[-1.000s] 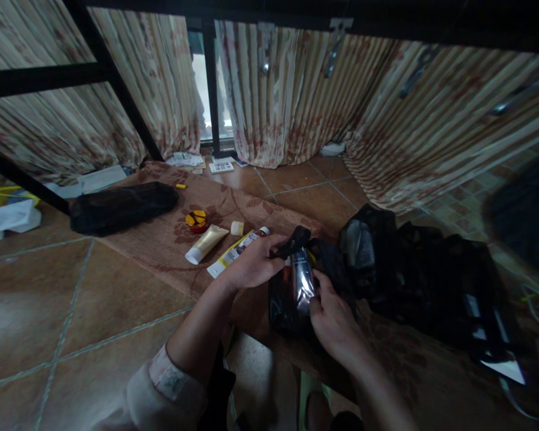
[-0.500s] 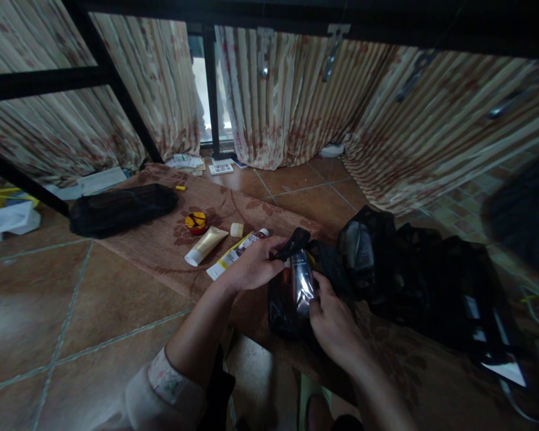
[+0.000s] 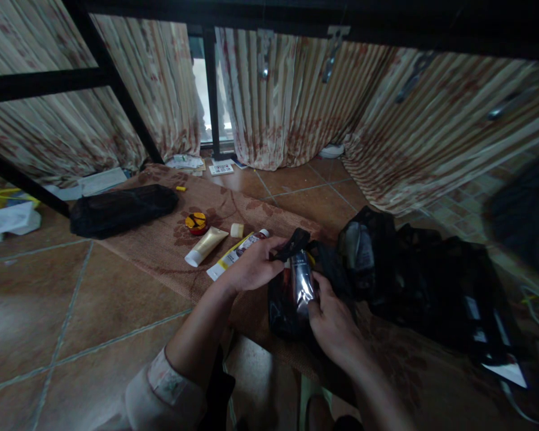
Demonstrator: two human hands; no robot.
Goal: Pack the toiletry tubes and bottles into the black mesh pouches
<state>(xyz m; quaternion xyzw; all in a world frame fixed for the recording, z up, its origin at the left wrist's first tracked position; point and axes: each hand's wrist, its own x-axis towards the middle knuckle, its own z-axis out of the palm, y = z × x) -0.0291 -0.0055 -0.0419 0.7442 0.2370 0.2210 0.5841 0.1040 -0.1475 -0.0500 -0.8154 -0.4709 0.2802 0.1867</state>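
Note:
A black mesh organizer bag (image 3: 431,287) lies unrolled across the brown cloth, its near pocket (image 3: 281,314) in front of me. My left hand (image 3: 256,263) is closed on the pocket's black edge and pulls it up. With fingers and thumb, my right hand (image 3: 332,317) grips a shiny silver tube (image 3: 302,281) at the pocket's mouth; the tube's lower end is hidden by the pocket and hand. Just left of my left hand lie a white-and-yellow tube (image 3: 229,257), a gold tube with a white cap (image 3: 206,246), a small cream block (image 3: 236,230) and a round amber jar (image 3: 196,222).
A rolled black pouch (image 3: 123,209) rests at the cloth's left end, near a dark metal frame (image 3: 130,120). Striped curtains (image 3: 291,102) hang behind. Papers (image 3: 185,161) lie on the tiled floor (image 3: 31,311). A white cable (image 3: 525,413) runs at the right.

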